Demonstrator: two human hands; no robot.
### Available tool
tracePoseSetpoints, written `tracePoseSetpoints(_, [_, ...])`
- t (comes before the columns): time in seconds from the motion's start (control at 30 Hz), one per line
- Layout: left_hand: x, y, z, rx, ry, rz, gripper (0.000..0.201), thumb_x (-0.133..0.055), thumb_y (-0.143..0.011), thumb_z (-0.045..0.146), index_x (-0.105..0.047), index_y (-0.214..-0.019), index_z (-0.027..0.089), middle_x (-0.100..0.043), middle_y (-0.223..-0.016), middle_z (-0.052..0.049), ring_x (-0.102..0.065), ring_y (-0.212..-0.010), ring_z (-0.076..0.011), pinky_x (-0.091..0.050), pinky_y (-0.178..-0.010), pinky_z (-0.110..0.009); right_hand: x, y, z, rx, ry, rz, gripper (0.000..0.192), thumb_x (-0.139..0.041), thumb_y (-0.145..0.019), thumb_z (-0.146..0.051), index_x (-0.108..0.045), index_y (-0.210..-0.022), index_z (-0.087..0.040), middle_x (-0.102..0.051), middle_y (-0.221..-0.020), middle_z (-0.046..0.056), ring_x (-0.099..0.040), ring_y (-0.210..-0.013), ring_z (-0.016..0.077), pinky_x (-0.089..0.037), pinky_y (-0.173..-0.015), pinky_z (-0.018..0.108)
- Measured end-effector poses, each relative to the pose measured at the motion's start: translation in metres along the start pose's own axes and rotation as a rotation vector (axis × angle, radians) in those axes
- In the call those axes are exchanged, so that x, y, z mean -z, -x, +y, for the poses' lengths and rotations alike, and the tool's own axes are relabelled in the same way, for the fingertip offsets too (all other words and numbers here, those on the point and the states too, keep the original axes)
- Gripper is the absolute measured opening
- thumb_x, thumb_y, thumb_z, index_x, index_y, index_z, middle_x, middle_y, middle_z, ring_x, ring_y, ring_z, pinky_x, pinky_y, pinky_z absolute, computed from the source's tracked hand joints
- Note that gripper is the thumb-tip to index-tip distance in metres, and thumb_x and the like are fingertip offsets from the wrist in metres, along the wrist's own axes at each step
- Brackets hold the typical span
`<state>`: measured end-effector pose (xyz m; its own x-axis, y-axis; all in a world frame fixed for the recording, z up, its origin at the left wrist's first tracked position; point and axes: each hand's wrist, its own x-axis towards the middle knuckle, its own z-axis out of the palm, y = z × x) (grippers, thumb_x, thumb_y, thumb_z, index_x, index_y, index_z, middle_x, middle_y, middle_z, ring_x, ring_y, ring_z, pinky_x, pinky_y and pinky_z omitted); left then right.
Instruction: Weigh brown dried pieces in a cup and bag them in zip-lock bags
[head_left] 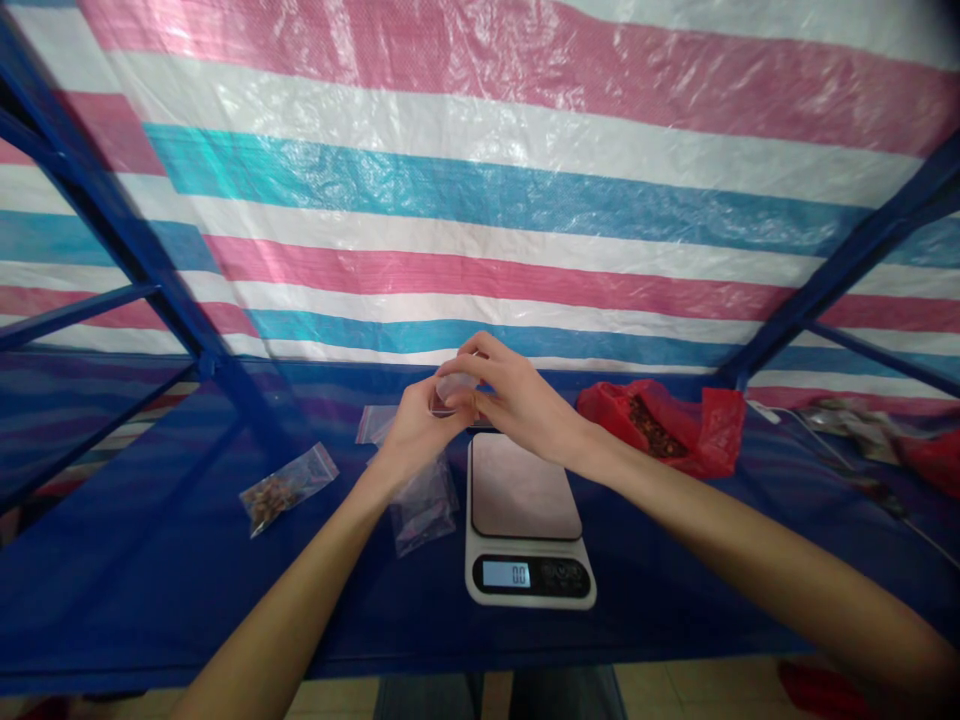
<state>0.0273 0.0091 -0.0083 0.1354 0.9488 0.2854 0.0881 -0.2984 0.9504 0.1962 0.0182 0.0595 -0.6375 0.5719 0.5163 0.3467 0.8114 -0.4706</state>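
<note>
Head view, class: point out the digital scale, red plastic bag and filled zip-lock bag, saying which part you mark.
Digital scale [528, 500], head view, on its weighing plate.
Red plastic bag [721, 428], head view, on its right-hand flap.
Filled zip-lock bag [307, 476], head view, on its clear plastic.

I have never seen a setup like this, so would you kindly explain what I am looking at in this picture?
There is no machine here: a person works with two bare hands, seen from a camera worn on the head, looking forward and down. The left hand and right hand meet around a small see-through item, too indistinct to name. On the blue surface below sits a kitchen-type scale reading 0.0. To its left lie clear plastic bags, then a clear bag of brownish pieces. To its right is an open red bag with dark bits inside.
</note>
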Motion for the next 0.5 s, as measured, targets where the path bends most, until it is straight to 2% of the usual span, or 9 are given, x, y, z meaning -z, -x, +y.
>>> tracePoseSetpoints(0.07, [-0.001, 0.002, 0.002, 0.09, 0.142, -0.027, 0.022, -0.079, -0.084, 0.037, -0.071, -0.095, 0.02, -0.073, -0.076, 0.0, -0.059, -0.056, -0.0133, -0.042, -0.052, -0.025, 0.003, 0.003, 0.006, -0.024, -0.04, 0.149, 0.024, -0.057, -0.106, -0.021, -0.071, -0.125, -0.022, -0.062, -0.114, 0.008, -0.063, -0.1, 0.0194, -0.052, -0.089, 0.035])
tracePoseSetpoints(0.13, [-0.002, 0.004, 0.004, 0.127, 0.265, -0.045, 0.025, -0.08, -0.086, 0.039, -0.072, -0.1, 0.02, -0.074, -0.079, -0.002, -0.062, -0.059, -0.0136, -0.045, -0.055, -0.025, 0.009, 0.011, 0.014, -0.096, -0.108, 0.27, 0.029, -0.054, -0.109, -0.029, -0.07, -0.132, -0.024, -0.065, -0.108, 0.006, -0.062, -0.088, 0.0178, -0.052, -0.083, 0.034])
tracePoseSetpoints(0.23, [-0.002, 0.004, 0.004, 0.137, 0.437, -0.074, 0.027, -0.079, -0.089, 0.038, -0.074, -0.105, 0.017, -0.075, -0.084, -0.004, -0.07, -0.076, -0.0168, -0.055, -0.069, -0.027, 0.022, 0.033, 0.03, -0.308, -0.37, 0.349, 0.034, -0.052, -0.11, -0.046, -0.074, -0.122, -0.023, -0.065, -0.088, 0.002, -0.055, -0.066, 0.0145, -0.049, -0.067, 0.031])
tracePoseSetpoints(0.3, [-0.003, 0.004, 0.005, 0.179, 0.555, -0.109, 0.029, -0.077, -0.092, 0.039, -0.073, -0.11, 0.017, -0.075, -0.086, -0.005, -0.073, -0.081, -0.0188, -0.059, -0.075, -0.029, 0.031, 0.059, 0.041, -0.478, -0.598, 0.363, 0.038, -0.063, -0.102, -0.057, -0.077, -0.112, -0.023, -0.064, -0.085, 0.002, -0.055, -0.065, 0.014, -0.049, -0.062, 0.03])
tracePoseSetpoints(0.37, [-0.004, 0.004, 0.006, 0.223, 0.636, -0.147, 0.031, -0.075, -0.094, 0.042, -0.07, -0.113, 0.018, -0.075, -0.089, -0.006, -0.075, -0.083, -0.0211, -0.061, -0.075, -0.032, 0.038, 0.09, 0.052, -0.588, -0.776, 0.389, 0.042, -0.081, -0.088, -0.06, -0.077, -0.108, -0.023, -0.07, -0.094, 0.004, -0.06, -0.071, 0.015, -0.055, -0.064, 0.029])
tracePoseSetpoints(0.43, [-0.007, 0.006, 0.008, 0.247, 0.67, -0.193, 0.031, -0.073, -0.096, 0.046, -0.066, -0.11, 0.02, -0.072, -0.085, -0.005, -0.074, -0.079, -0.022, -0.061, -0.071, -0.033, 0.041, 0.123, 0.059, -0.683, -0.829, 0.461, 0.046, -0.094, -0.075, -0.055, -0.077, -0.104, -0.023, -0.072, -0.103, 0.005, -0.064, -0.078, 0.016, -0.059, -0.069, 0.03])
tracePoseSetpoints(0.5, [-0.009, 0.008, 0.008, 0.243, 0.681, -0.225, 0.029, -0.071, -0.098, 0.047, -0.063, -0.106, 0.021, -0.066, -0.077, -0.001, -0.071, -0.071, -0.0187, -0.061, -0.07, -0.033, 0.04, 0.153, 0.061, -0.795, -0.827, 0.479, 0.045, -0.099, -0.07, -0.045, -0.076, -0.102, -0.023, -0.072, -0.102, 0.004, -0.066, -0.082, 0.0165, -0.062, -0.074, 0.031])
